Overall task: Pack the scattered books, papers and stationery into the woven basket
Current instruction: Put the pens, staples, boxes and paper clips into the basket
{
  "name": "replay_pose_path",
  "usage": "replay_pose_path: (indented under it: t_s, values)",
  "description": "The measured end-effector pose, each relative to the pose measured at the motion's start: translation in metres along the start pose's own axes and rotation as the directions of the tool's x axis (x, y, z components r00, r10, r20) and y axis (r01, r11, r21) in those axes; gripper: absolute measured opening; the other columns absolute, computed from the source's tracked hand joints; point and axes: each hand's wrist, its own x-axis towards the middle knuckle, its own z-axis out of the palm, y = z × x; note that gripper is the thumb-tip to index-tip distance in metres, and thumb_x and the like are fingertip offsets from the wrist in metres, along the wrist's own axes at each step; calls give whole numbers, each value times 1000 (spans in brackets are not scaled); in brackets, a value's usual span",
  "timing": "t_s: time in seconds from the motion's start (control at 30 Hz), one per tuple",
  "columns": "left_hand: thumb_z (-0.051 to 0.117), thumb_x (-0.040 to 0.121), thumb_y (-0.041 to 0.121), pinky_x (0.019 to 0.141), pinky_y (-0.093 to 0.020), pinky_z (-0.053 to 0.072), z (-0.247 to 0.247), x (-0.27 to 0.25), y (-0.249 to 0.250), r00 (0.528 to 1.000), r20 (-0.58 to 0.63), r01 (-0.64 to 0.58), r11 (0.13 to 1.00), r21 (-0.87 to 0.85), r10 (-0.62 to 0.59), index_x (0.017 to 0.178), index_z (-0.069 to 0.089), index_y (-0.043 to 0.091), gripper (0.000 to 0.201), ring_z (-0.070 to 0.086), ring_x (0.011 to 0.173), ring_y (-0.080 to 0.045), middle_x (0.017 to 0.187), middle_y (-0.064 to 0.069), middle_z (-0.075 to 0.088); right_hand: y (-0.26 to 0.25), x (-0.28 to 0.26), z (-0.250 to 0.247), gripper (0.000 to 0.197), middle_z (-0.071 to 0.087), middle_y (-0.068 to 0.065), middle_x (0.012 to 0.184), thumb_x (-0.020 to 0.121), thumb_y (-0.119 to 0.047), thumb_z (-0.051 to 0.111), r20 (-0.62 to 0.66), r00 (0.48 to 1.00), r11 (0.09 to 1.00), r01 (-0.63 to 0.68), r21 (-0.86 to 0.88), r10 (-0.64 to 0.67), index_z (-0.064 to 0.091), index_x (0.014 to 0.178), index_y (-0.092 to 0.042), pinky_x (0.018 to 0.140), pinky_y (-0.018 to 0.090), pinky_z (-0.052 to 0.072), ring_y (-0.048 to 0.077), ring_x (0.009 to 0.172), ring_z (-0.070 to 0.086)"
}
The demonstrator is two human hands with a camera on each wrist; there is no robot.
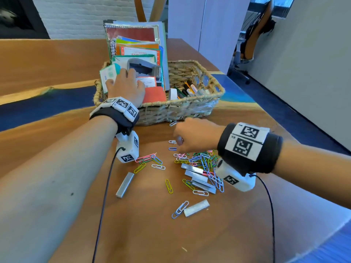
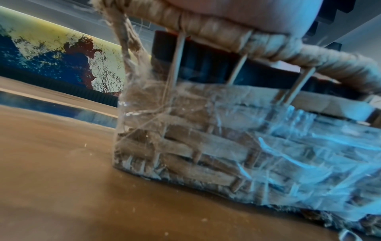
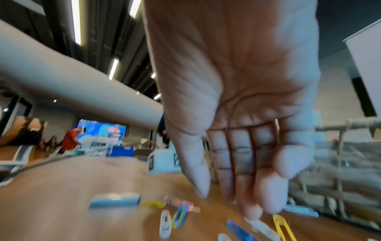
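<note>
The woven basket stands mid-table, holding upright notebooks and books, a grey stapler, a red pad and pens. My left hand lies flat on the items in the basket's left end, its palm over the rim. My right hand hovers with fingers straight and empty just above the coloured paper clips, in front of the basket. In the right wrist view the fingertips almost touch the clips. Silver staple strips lie among the clips.
The table is brown wood with blue resin bands; its right edge drops to a blue floor. A white partition and an office chair stand behind. Black cables trail from both wrist cameras across the table.
</note>
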Motion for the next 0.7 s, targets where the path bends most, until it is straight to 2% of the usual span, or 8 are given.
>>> replay_pose_path:
  t_s: [0.17, 0.3, 0.33, 0.4, 0.47, 0.53, 0.6, 0.7]
  values:
    - [32, 96, 26, 103, -46, 23, 2, 1, -1, 1000, -7, 0, 1000, -1, 0, 124, 45, 10, 35, 44, 115, -33, 122, -14, 46, -5, -7, 20, 26, 51, 15, 105, 90, -30, 57, 102, 995, 998, 8, -62, -1, 56, 107, -11, 64, 29, 32, 32, 104, 54]
    - [33, 96, 26, 103, -46, 24, 2, 1, -1, 1000, -15, 1, 1000, -1, -1, 123, 46, 10, 35, 44, 115, -33, 122, -14, 46, -11, -8, 29, 21, 44, 11, 85, 86, -26, 61, 141, 990, 996, -13, -91, 26, 53, 95, -9, 52, 25, 27, 33, 99, 55]
    - [33, 96, 26, 103, -46, 24, 2, 0, 0, 1000, -18, -1, 1000, -2, 1, 123, 46, 10, 35, 44, 115, -33, 122, -14, 46, -13, -8, 30, 20, 48, 12, 87, 86, -24, 61, 146, 989, 995, -19, -98, 33, 52, 94, -8, 53, 27, 28, 33, 100, 55]
    - [33, 96, 26, 102, -46, 24, 2, 0, -1, 1000, -21, -5, 1000, 0, 5, 123, 46, 10, 35, 44, 115, -33, 121, -14, 46, -14, -8, 30, 23, 54, 17, 106, 86, -17, 60, 137, 990, 993, -24, -117, 41, 54, 104, -3, 59, 30, 31, 35, 103, 55]
    - [32, 96, 26, 102, -46, 24, 1, 1, -2, 1000, -22, -8, 1000, 4, 8, 123, 46, 9, 35, 44, 115, -33, 121, -14, 47, -16, -8, 30, 26, 54, 18, 115, 87, -12, 56, 120, 992, 990, -20, -137, 37, 54, 111, -2, 57, 30, 31, 35, 105, 55]
    - [32, 96, 26, 102, -46, 25, 1, 0, -1, 1000, -23, -10, 1000, 3, 10, 123, 46, 9, 35, 44, 115, -33, 121, -14, 47, -18, -10, 31, 21, 54, 17, 116, 88, -8, 51, 108, 994, 989, 7, -148, 9, 55, 108, -7, 55, 27, 28, 35, 105, 55]
    - [33, 96, 26, 102, -46, 25, 2, 0, -1, 1000, -23, -9, 1000, 0, 9, 124, 46, 9, 35, 45, 115, -33, 121, -14, 47, -20, -11, 32, 16, 56, 16, 112, 87, -5, 49, 105, 994, 991, 34, -132, -20, 53, 95, -17, 48, 24, 19, 34, 102, 56]
    - [33, 96, 25, 102, -46, 25, 2, 0, -1, 1000, -27, -9, 1000, -6, 9, 123, 47, 10, 34, 45, 114, -33, 121, -14, 47, -15, -8, 37, 21, 59, 16, 109, 83, -1, 49, 96, 994, 997, 55, -61, -49, 59, 100, -9, 50, 27, 24, 33, 99, 56]
